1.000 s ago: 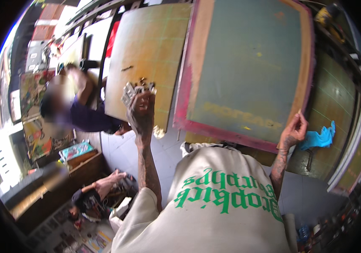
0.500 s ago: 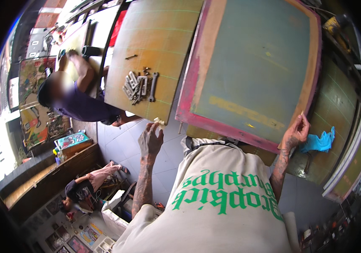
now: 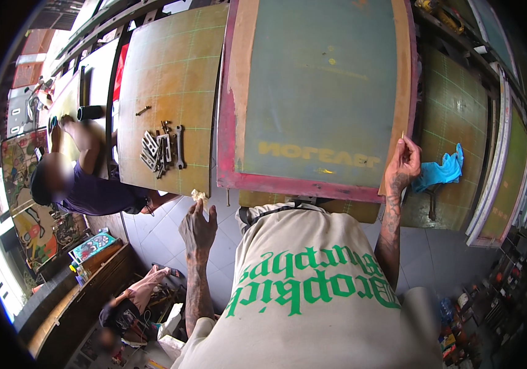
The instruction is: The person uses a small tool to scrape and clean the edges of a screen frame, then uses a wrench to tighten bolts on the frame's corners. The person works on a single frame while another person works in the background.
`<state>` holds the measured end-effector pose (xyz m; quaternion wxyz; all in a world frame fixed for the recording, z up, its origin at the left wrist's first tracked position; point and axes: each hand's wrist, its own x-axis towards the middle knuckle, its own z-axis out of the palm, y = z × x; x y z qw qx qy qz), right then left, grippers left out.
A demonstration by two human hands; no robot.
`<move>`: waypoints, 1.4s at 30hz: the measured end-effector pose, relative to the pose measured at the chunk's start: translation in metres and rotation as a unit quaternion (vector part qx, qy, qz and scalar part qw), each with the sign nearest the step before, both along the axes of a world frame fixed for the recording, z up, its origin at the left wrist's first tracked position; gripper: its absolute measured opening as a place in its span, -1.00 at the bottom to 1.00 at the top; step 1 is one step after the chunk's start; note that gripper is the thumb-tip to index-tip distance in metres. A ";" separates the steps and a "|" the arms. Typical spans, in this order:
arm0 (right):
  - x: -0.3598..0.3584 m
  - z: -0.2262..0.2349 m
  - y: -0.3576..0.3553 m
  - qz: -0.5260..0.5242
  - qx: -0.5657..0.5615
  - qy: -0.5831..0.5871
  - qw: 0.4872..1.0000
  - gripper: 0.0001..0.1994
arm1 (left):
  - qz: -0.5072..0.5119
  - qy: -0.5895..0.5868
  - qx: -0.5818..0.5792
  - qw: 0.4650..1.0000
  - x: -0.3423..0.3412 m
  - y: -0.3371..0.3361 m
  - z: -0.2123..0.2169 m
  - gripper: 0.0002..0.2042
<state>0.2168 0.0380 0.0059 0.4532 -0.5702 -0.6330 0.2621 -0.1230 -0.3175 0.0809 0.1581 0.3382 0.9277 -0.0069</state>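
My left hand (image 3: 197, 227) hangs with its fingers apart and nothing in it, just below the near edge of a yellow-green gridded table (image 3: 171, 74). A small pale scrap (image 3: 200, 196) sits at that edge by my fingertips. On the table above lies a pile of metal wrenches and clamps (image 3: 162, 149), with a single bolt (image 3: 143, 111) further up. My right hand (image 3: 402, 166) pinches the right side rail of a big screen frame (image 3: 319, 92), which has a red wooden border and grey-green mesh. My beige shirt with green lettering fills the lower middle.
A blue cloth (image 3: 439, 172) lies on the gridded table right of the frame. A person in a dark shirt (image 3: 91, 190) leans over the tables at left. Another person (image 3: 128, 301) crouches on the tiled floor at lower left. More frames lean at the right.
My left hand held the metal pieces up a second ago, set them on the table, and has drawn back down to the table edge. The right hand stays on the frame.
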 end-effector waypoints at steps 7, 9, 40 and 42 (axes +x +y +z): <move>0.008 0.008 -0.001 0.032 -0.044 0.070 0.996 -0.82 | 0.034 0.004 -0.039 0.999 0.005 0.006 0.006 -0.57; 0.007 0.004 -0.001 0.034 -0.031 0.092 0.995 -0.81 | 0.028 0.009 -0.037 0.999 0.006 0.008 0.007 -0.56; 0.007 0.013 -0.001 0.042 -0.059 0.022 0.997 -0.84 | 0.040 -0.108 -0.130 0.985 0.047 0.034 0.044 -0.32; 0.004 0.018 -0.001 0.034 -0.057 0.020 0.998 -0.85 | 0.044 -0.128 -0.171 0.976 0.048 0.044 0.048 -0.32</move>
